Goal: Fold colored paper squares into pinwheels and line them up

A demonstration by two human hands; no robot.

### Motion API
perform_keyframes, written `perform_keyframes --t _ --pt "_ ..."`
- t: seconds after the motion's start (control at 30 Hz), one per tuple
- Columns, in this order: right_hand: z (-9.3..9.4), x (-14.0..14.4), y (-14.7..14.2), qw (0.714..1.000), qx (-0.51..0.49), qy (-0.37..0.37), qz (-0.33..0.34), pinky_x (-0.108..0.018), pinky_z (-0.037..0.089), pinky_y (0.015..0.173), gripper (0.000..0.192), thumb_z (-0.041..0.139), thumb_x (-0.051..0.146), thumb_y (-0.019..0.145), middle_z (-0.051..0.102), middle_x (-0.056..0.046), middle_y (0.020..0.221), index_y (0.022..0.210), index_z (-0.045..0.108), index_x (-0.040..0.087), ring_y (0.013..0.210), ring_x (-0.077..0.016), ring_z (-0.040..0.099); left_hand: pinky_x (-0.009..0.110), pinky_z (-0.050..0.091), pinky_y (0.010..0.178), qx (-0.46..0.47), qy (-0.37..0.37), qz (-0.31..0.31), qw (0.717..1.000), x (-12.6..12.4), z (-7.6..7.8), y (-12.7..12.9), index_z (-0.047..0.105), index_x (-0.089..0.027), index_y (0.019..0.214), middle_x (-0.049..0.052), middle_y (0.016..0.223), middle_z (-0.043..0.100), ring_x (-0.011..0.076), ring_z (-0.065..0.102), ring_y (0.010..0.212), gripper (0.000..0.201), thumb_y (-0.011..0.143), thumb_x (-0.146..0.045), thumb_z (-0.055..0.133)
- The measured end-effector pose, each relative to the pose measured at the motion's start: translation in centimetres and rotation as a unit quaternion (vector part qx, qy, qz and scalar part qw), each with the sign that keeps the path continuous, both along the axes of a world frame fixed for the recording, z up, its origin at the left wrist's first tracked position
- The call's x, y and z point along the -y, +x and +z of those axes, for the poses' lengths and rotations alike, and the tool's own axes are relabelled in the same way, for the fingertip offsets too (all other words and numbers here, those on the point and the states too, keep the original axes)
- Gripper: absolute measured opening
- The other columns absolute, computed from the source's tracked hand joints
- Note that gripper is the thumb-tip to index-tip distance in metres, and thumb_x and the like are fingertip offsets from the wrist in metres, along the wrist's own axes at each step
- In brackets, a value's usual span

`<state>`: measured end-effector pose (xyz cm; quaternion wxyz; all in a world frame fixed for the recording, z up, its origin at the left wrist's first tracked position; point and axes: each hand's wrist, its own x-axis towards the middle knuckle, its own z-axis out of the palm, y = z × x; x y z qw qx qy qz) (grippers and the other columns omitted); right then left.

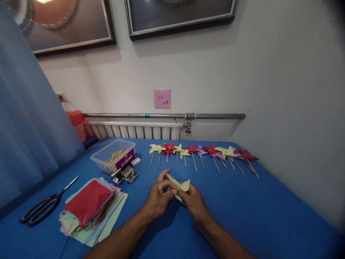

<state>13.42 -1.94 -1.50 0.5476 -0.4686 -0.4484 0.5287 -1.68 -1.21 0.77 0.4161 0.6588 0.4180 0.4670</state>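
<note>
A pale yellow piece of paper (pixel 184 186), partly folded with pointed corners sticking up, is held above the blue table between my two hands. My left hand (pixel 159 196) pinches its left side with thumb and fingers. On the other side, my right hand (pixel 194 201) grips the paper, its thumb close to the left thumb near the middle. Fingers cover much of the lower part of the sheet. Beyond my hands lies a row of finished paper pinwheels (pixel 192 149) on sticks, in red, yellow, purple and pink.
To the left, a stack of coloured paper (pixel 88 205) lies beside black-handled scissors (pixel 47 205). Behind it stand a clear plastic box (pixel 113 154) of wooden sticks and small open boxes of metal pins (pixel 131 175). A radiator (pixel 134 131) runs along the wall behind the blue table (pixel 258 216).
</note>
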Motion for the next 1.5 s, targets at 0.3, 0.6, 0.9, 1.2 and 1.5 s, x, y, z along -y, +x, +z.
perform_keyframes --t 0.3,0.6,0.9,1.2,1.5 --pt "0.4 0.3 0.2 0.999 -0.034 -0.004 0.04 -0.025 0.039 0.059 0.045 0.081 0.054 0.064 0.062 0.003 0.067 0.085 0.064 0.018 0.061 -0.0143 0.052 0.04 0.04 0.105 -0.002 -0.023 -0.054 0.998 0.1 1.0 -0.6 0.063 -0.018 0.071 0.012 0.143 0.052 0.0282 0.049 0.132 0.01 0.079 -0.024 0.065" --pt "0.0 0.1 0.9 0.992 -0.078 -0.01 0.098 -0.023 0.032 0.057 0.044 0.083 0.053 0.067 0.056 0.006 0.064 0.081 0.061 0.017 0.057 -0.0095 0.043 0.038 0.043 0.1 0.048 -0.076 -0.09 0.992 -0.3 0.6 -0.7 0.063 -0.018 0.068 0.012 0.126 0.064 0.0297 0.046 0.134 0.013 0.075 -0.027 0.069" --pt "1.1 0.7 1.0 0.99 -0.081 -0.005 0.119 -0.024 0.034 0.06 0.045 0.084 0.054 0.065 0.059 0.004 0.067 0.079 0.061 0.018 0.061 -0.0115 0.047 0.038 0.044 0.101 0.066 -0.104 -0.098 0.988 -0.4 0.6 -0.9 0.061 -0.018 0.066 0.011 0.118 0.068 0.029 0.051 0.13 0.014 0.073 -0.028 0.07" --pt "0.2 0.2 1.1 0.99 -0.068 -0.013 0.122 -0.023 0.035 0.058 0.044 0.081 0.056 0.068 0.06 0.003 0.067 0.082 0.063 0.018 0.06 -0.0117 0.047 0.027 0.047 0.076 -0.01 -0.064 -0.052 0.997 -0.2 0.5 -0.6 0.057 -0.017 0.066 0.007 0.109 0.066 0.0174 0.062 0.09 0.013 0.076 -0.024 0.062" --pt "-0.3 -0.1 0.9 0.995 -0.046 0.001 0.089 -0.025 0.041 0.059 0.046 0.08 0.057 0.069 0.064 0.002 0.067 0.087 0.068 0.016 0.059 -0.0132 0.052 0.026 0.042 0.074 -0.081 0.029 0.018 0.996 0.7 0.9 0.1 0.054 -0.018 0.068 0.0 0.077 0.057 0.0143 0.055 0.076 0.013 0.08 -0.018 0.056"
